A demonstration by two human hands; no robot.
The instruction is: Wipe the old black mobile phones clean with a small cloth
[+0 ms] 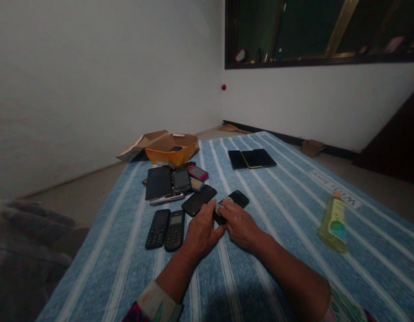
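Note:
A black smartphone (239, 197) lies tilted on the striped cloth, partly hidden under my hands. My left hand (203, 229) is closed at its near left end, fingers curled onto the edge. My right hand (241, 222) presses a small crumpled whitish cloth (219, 207) against the phone, its fingers bent and closed. Just left of them lies another black smartphone (199, 200), face and back hard to tell apart. Two dark keypad phones, one (157, 228) and its neighbour (175, 230), rest side by side left of my left hand.
Behind the keypad phones is a pile with a dark flat device (159, 182), a grey phone (181, 180) and a pink phone (198, 172). An opened orange carton (173, 156) stands behind. Dark flat devices (252, 158) lie at the back; a yellow-green liquid bottle (333, 223) lies right.

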